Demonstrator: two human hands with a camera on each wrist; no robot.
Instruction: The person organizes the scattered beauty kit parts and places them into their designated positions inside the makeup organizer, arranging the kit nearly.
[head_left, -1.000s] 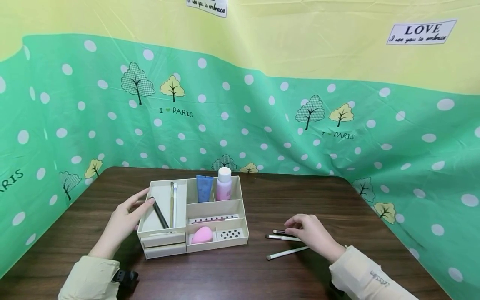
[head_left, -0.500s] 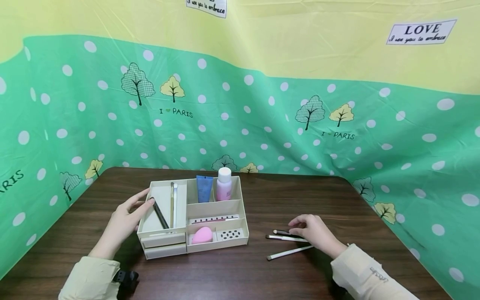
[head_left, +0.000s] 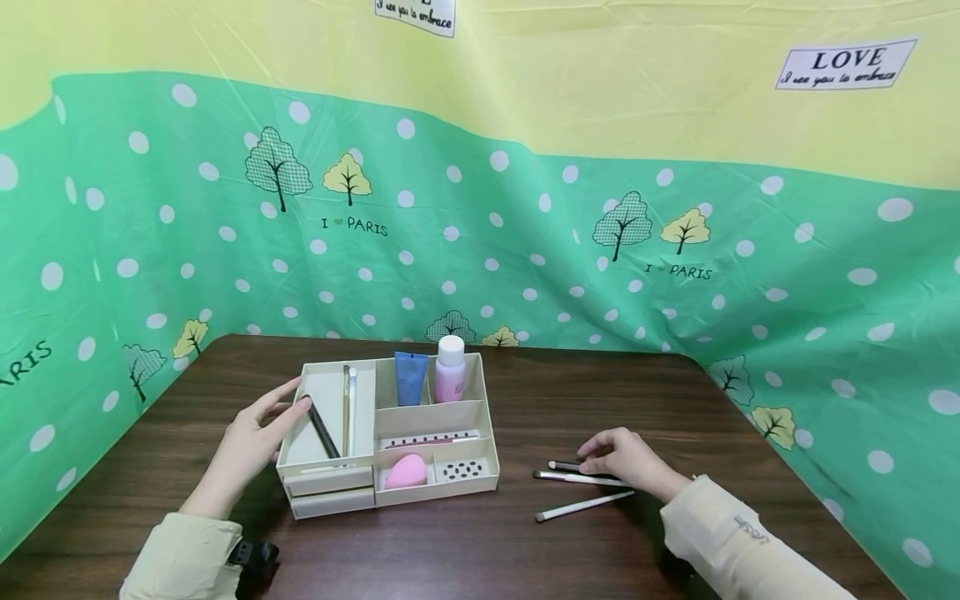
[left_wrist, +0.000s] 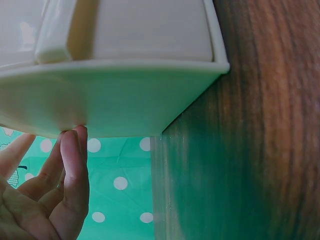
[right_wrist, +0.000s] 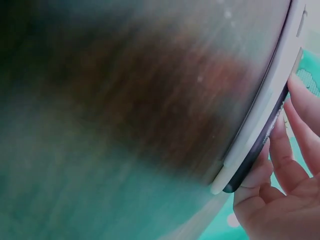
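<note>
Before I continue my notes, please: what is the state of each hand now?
Left hand: open, fingers touching the organizer.
Right hand: fingers at the black brush; grip cannot be told.

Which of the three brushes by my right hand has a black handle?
The black brush, farthest from the person and touched by the right hand; the middle brush and the nearest brush have white handles.

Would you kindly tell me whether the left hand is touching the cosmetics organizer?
Touching. The left wrist view shows the left hand with its fingertips against the outer side wall of the cosmetics organizer.
</note>
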